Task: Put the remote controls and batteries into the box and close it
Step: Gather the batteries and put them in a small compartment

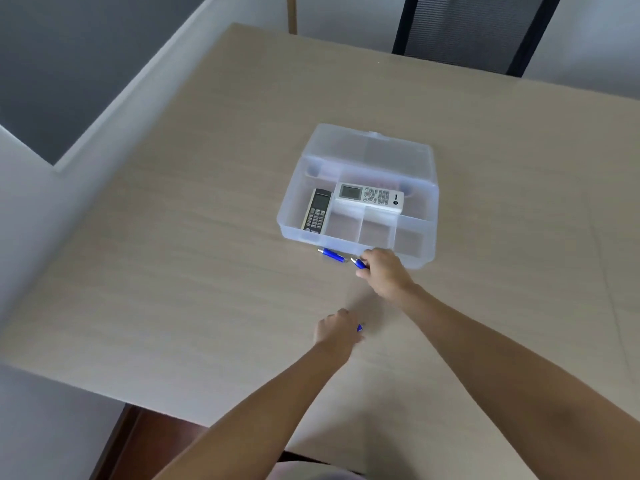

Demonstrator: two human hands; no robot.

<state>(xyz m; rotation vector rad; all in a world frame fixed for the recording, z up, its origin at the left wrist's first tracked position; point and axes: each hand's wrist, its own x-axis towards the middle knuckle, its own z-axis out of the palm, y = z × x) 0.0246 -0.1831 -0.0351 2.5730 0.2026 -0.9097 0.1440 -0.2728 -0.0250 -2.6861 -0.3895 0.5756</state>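
Nearest the camera, two bare forearms reach up from the bottom of the frame over the pale wood-grain bench (173, 271). The left hand (337, 329), just below frame centre, has its grip curled tight around a blue battery (360, 328), only a sliver of which peeks out at the right of the fist. Above it and slightly right, the right hand (382, 270) has its grip pinched on a second blue battery (358, 263), the silver tip pointing up-left, close to the front wall of the clear plastic box (419, 259). A third blue battery (331, 255) lies loose on the bench just left of that, touching or nearly touching the box front. The box sits right of centre with its lid (367, 150) standing open at the far side. Inside, a dark remote (317, 211) lies in the left compartment and a white remote (369, 197) lies across the long rear one; the three small front compartments hold nothing. A dark chair (474, 29) stands at the upper right.
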